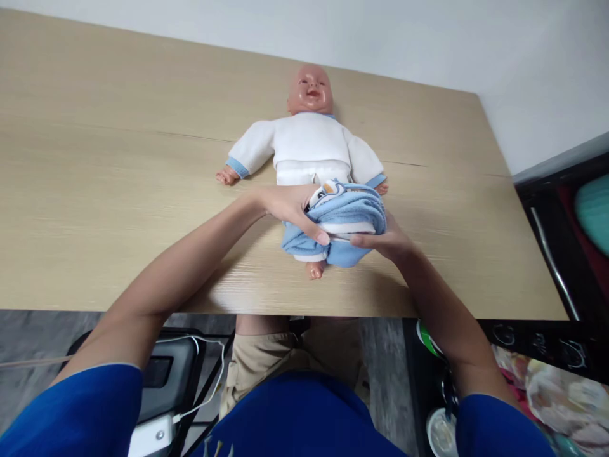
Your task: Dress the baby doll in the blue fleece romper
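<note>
A baby doll (311,136) lies on its back on the table, its head toward the wall. It wears a white long-sleeved top with blue cuffs. Bunched blue baby pants (349,206) with white trim surround the doll's lower legs, and one small foot (314,270) sticks out below. My left hand (295,212) grips the bunched cloth from the left, thumb on top. From the right, my right hand (383,238) holds the same cloth, its thumb pressed on the near edge. The fingers of both hands are partly hidden behind the fabric.
The light wooden table (118,190) reaches to a white wall (380,38). Below its front edge stand a grey case (166,374) with a white cable and a white power adapter (152,437). Plastic bags (561,393) and a dark shelf are at the right.
</note>
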